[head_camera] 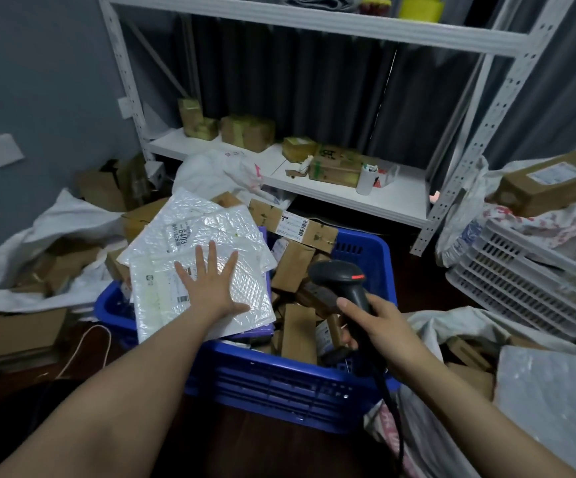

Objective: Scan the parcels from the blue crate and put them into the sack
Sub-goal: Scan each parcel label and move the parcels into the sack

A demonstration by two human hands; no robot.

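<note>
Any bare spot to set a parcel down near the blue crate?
Bare: dark floor on the near side of the blue crate; lower shelf right of the white cup. Crowded: the crate itself, heaped with parcels.

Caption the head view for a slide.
Left hand flat on a white bubble mailer atop the blue crate; right hand holds the scanner.

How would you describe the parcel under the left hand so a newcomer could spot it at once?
Start at the blue crate on the floor. On its left side lies a stack of white bubble mailers; the nearest mailer is meant, with the left hand flat on it. Only it is under a hand; the mailer behind it shows a label reading 6403.
</note>
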